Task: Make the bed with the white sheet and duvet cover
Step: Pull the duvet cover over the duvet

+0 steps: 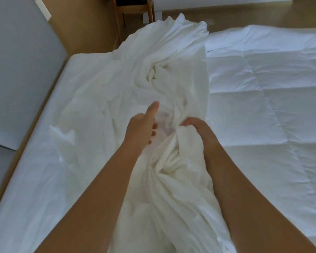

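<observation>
Bed (35,170) w/ duvet (263,88) at right; R hand (197,128) grips bunched duvet cover (171,70), L hand (140,130) seemingly pinches it. Find its corners first.

Duvet cover (171,70) creamy white; duvet (272,88) white, quilted squares; nails (154,126) seemingly red.

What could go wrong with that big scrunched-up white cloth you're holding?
The white cloth is twisted and bunched between the left hand and right hand, so it may tangle more when pulled. Its far end lies at the mattress edge, near the chair, and might slide onto the floor.
</observation>
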Demonstrator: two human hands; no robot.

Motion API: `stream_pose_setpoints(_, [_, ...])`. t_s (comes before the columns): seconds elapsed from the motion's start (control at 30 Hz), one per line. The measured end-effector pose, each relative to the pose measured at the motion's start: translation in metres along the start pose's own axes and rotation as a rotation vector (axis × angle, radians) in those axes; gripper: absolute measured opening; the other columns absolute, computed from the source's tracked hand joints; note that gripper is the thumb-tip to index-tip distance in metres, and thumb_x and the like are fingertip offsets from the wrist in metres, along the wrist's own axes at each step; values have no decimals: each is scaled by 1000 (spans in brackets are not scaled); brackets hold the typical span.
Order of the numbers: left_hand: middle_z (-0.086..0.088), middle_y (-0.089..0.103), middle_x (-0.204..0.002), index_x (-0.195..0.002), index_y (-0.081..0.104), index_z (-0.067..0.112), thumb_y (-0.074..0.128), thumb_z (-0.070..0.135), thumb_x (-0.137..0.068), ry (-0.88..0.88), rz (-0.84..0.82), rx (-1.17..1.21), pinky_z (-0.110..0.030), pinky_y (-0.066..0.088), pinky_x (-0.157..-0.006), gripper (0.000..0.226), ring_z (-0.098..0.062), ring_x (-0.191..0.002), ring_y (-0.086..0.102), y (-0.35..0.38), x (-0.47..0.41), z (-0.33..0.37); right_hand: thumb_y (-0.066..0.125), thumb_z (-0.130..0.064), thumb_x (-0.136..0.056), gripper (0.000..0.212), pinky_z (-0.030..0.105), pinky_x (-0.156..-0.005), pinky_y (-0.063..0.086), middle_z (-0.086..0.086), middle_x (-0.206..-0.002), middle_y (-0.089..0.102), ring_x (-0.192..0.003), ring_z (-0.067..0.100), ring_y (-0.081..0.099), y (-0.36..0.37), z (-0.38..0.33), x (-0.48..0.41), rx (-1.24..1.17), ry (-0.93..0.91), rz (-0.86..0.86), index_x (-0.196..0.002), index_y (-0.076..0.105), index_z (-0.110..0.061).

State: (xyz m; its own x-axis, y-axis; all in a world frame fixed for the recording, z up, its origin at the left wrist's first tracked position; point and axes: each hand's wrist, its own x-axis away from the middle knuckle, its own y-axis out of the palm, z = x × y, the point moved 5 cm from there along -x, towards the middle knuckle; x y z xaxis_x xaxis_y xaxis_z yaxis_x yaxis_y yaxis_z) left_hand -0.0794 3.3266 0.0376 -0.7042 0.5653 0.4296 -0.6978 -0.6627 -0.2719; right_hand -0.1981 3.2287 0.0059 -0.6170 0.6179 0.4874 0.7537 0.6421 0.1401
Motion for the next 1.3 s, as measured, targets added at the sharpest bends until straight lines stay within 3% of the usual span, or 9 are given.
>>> stream_pose_setpoints(0.2, [-13, 63, -86, -81, 54, 7, 63, 19, -82, -250, -60, 71, -32, 53, -66, 15, -23, -74, 61, 30, -23, 26, 48, 4, -77, 26, 17, -41, 34, 2, -53, 41, -49, 15, 41, 7, -10, 2, 39, 107, -91, -55, 45, -11])
stream_pose_setpoints(0.33, [3, 53, -66, -69, 50, 16, 60, 10, -82, 241, 86, 88, -24, 45, -56, 17, -10, -60, 53, 43, -15, 92, 48, -6, -80, 38, 12, -42, 38, 1, -47, 49, -46, 14, 47, -3, -38, 4, -211, -8, -84, -44, 55, -16])
stream_pose_setpoints(0.43, [8, 59, -54, -67, 59, 17, 63, 8, -77, 469, -85, 70, -22, 47, -51, 15, -6, -51, 58, 82, 12, 132, 57, -34, -79, 23, 25, -68, 48, 3, -66, 63, -64, 16, 61, -14, -43, 19, -680, -103, -276, -71, 69, -16])
stream_pose_setpoints(0.57, [0, 65, -73, -90, 64, 13, 58, 21, -85, 261, -256, -129, -19, 48, -57, 12, -17, -70, 64, 124, 17, 106, 53, -53, -84, 45, 33, -81, 52, 6, -93, 69, -90, 22, 67, -56, -36, 32, -807, -146, -213, -102, 71, -16])
stream_pose_setpoints(0.67, [-8, 65, -106, -115, 59, 10, 53, 38, -86, 157, -217, -262, -34, 51, -86, 40, -27, -98, 62, 126, 14, 70, 51, -34, -87, 34, 33, -74, 55, 9, -87, 72, -86, 25, 70, -99, -50, 45, -732, -264, -114, -90, 76, -11])
stream_pose_setpoints(0.83, [2, 66, -81, -91, 59, 21, 55, 60, -80, -35, -447, -534, -18, 43, -46, 40, -13, -68, 64, 144, 23, 38, 65, -13, -65, 19, 35, -65, 56, 9, -78, 72, -76, 27, 71, -153, -58, 64, -493, -329, 67, -80, 76, -13])
stream_pose_setpoints(1.07, [0, 57, -105, -121, 51, 16, 53, 42, -88, 51, -502, -485, -29, 44, -69, 42, -23, -102, 56, 199, 16, 17, 60, -6, -83, 46, 25, -75, 52, 14, -103, 58, -90, 28, 59, -205, 37, 46, 272, 170, 693, -127, 49, 2])
stream_pose_setpoints(1.2, [-3, 42, -146, -141, 41, 22, 36, 30, -99, 56, -846, -830, -37, 35, -107, 43, -23, -130, 44, 222, 43, -57, 59, -30, -87, 64, 44, -104, 30, 17, -140, 36, -128, 34, 35, -179, 52, 34, 676, 111, 577, -142, 30, -12])
stream_pose_setpoints(1.3, [-5, 57, -130, -130, 55, 20, 34, 33, -99, 27, -810, -805, -29, 44, -88, 39, -19, -113, 56, 206, 40, -63, 62, -43, -84, 75, 42, -102, 32, 12, -140, 36, -129, 30, 34, -150, 41, 16, 712, -21, 458, -144, 26, -16])
